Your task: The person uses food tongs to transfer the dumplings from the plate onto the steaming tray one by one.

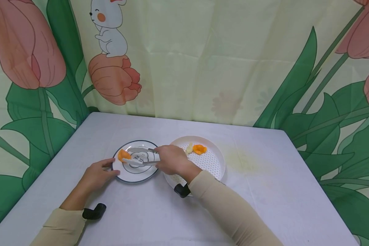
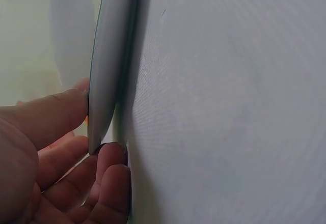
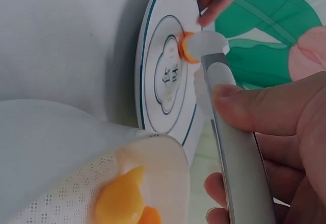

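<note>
My right hand (image 1: 173, 159) grips metal tongs (image 3: 237, 168) with pale tips, held over the plate from its right side. The tongs' two arms are spread, and their tips are at an orange piece (image 1: 123, 155) near the left edge of the white, blue-rimmed plate (image 1: 135, 177). Whether the tips clasp it I cannot tell. My left hand (image 1: 96, 176) holds the plate's left rim; in the left wrist view the thumb lies on one side of the rim, with fingers curled around the other.
Right of the plate, partly behind my right hand, stands a round pale basket (image 1: 213, 164) with a perforated bottom. It holds another orange piece (image 1: 199, 149) and a pale yellowish piece (image 1: 189, 148). A white cloth (image 1: 264, 205) covers the table; a tulip-print curtain (image 1: 184, 61) hangs behind.
</note>
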Motion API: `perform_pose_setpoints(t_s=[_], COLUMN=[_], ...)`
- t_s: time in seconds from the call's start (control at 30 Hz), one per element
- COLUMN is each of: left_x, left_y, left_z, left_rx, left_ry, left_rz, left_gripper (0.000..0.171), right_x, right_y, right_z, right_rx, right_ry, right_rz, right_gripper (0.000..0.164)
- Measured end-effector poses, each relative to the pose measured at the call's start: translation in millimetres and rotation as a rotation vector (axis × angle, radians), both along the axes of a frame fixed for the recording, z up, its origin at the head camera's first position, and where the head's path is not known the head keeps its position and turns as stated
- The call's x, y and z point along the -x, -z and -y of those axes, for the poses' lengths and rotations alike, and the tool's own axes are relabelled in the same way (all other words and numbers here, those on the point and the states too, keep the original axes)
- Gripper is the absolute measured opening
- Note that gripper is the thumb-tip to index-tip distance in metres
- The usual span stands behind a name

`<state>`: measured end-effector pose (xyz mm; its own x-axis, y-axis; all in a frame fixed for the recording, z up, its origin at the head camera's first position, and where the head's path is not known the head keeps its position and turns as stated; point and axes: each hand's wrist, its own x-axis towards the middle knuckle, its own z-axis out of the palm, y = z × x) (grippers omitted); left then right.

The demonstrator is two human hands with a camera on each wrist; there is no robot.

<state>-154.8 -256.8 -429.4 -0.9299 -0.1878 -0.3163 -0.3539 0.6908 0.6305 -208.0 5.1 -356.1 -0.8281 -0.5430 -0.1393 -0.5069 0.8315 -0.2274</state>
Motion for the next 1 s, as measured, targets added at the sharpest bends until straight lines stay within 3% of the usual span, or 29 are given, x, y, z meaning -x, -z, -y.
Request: perform_pose_setpoints(t_s=[0.53, 1.0], left_x=[-1.1, -1.1], left_y=[2.3, -0.2], left_z=[0.4, -1.1], left_rx=[-0.005, 0.010], left_ry=[0.001, -0.002], left_rz=[0.000, 0.005], left_gripper=[0.077, 0.075], right_x=[-0.8, -14.0], right_y=[1.7, -22.2], right_z=[5.0, -49.0], right_rx=[0.045, 0.179], right_ry=[0.021, 0.028], right_rz=[0.018, -0.071], right_gripper=[0.042, 0.042])
